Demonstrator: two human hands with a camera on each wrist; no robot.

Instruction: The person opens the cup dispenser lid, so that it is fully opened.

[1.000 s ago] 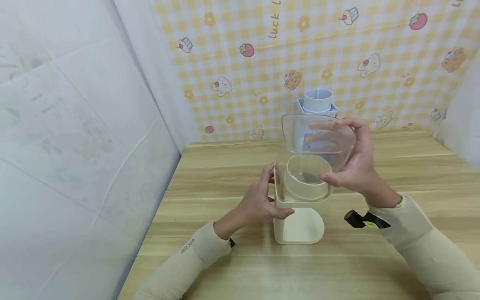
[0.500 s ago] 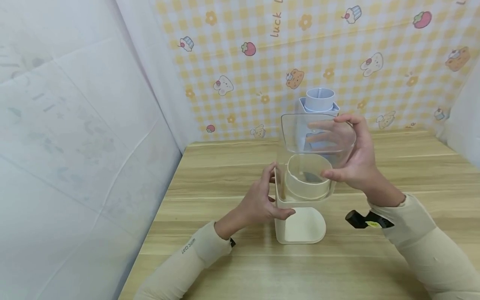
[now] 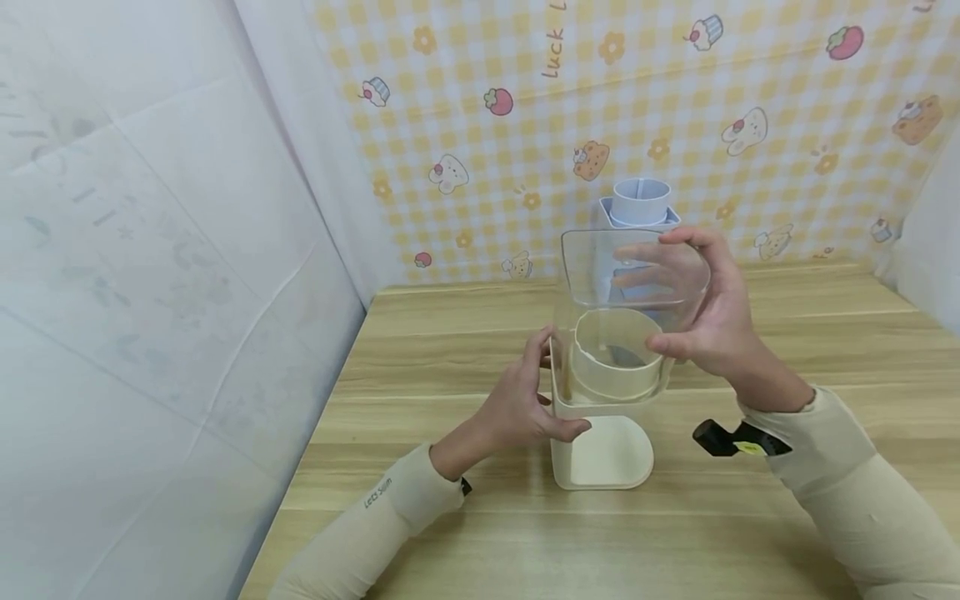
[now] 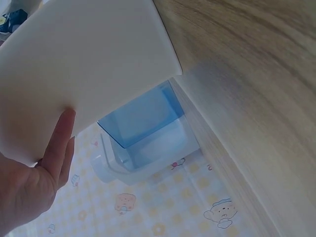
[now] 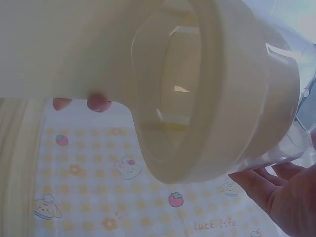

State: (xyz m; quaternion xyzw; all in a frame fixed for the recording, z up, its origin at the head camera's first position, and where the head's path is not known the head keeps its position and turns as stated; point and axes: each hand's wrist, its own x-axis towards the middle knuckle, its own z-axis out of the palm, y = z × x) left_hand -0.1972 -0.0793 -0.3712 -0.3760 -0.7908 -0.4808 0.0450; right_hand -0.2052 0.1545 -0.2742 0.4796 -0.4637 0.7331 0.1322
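Note:
A cream dispenser stand [image 3: 611, 454] with a round ring [image 3: 615, 371] at its upper part stands upright on the table. My left hand [image 3: 517, 404] grips its left side, thumb in front and fingers behind. In the left wrist view, those fingers [image 4: 59, 145] lie against the smooth back panel [image 4: 98, 64]. My right hand [image 3: 716, 325] holds a clear plastic container [image 3: 581, 296] by its right side, fingers spread behind and thumb in front. The container's lower part meets the top of the stand, around the ring. From the right wrist, the ring [image 5: 212, 98] hides part of the container.
Behind the container stands a similar light blue dispenser [image 3: 641, 204], against the checked cloth backdrop [image 3: 480, 158]. Its blue clear bin [image 4: 148, 118] shows in the left wrist view. A white cloth wall [image 3: 187, 292] runs along the left edge of the wooden table [image 3: 420, 350].
The right hand's fingers and the clear container shift very slightly left relative to the stand. The left hand keeps its grip, and the stand stays in place.

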